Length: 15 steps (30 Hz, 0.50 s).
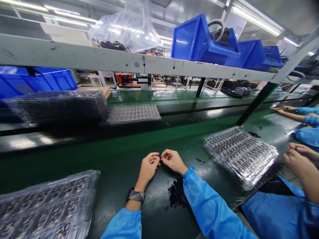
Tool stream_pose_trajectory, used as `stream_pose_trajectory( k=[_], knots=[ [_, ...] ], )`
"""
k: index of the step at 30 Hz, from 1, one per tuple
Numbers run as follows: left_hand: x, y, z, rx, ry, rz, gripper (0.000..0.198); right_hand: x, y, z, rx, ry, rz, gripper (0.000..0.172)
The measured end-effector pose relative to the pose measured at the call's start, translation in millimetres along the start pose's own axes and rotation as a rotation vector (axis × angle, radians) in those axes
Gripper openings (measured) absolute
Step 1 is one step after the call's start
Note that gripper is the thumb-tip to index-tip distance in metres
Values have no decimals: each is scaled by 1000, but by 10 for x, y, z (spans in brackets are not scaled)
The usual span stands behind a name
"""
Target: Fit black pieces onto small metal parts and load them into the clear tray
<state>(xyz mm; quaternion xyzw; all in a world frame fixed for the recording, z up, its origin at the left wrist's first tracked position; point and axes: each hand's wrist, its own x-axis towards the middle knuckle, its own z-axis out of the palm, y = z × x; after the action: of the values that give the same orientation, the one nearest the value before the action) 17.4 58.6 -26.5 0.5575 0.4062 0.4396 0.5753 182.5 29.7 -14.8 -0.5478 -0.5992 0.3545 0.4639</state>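
My left hand (150, 166) and my right hand (172, 160) meet above the green work table (119, 186). Fingers and thumbs of both hands pinch a tiny dark piece (160, 159) between them; its kind is too small to make out. Just below my right wrist lies a heap of small black parts (177, 194). A few more dark parts (200, 161) rest to the right of my right hand. Blue sleeves cover both forearms, and a watch (136, 195) is on my left wrist.
Clear plastic trays (82, 196) with small parts stand at the left; another tray stack (241, 152) is at the right. A co-worker's hands (302, 159) are beyond it. Behind runs a dark conveyor belt (179, 121) carrying a tray (134, 113). Blue bins (189, 39) sit on the overhead shelf.
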Motion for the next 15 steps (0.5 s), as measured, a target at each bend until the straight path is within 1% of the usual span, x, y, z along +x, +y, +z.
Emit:
stream_pose_trajectory(
  k=[8,15],
  knots=[
    [2,12,-24,-8,105,2,43,34,33,21,36,-12,29,5],
    [3,-14,-69,99,153,19,48,89,87,50,59,24,47,10]
  ],
)
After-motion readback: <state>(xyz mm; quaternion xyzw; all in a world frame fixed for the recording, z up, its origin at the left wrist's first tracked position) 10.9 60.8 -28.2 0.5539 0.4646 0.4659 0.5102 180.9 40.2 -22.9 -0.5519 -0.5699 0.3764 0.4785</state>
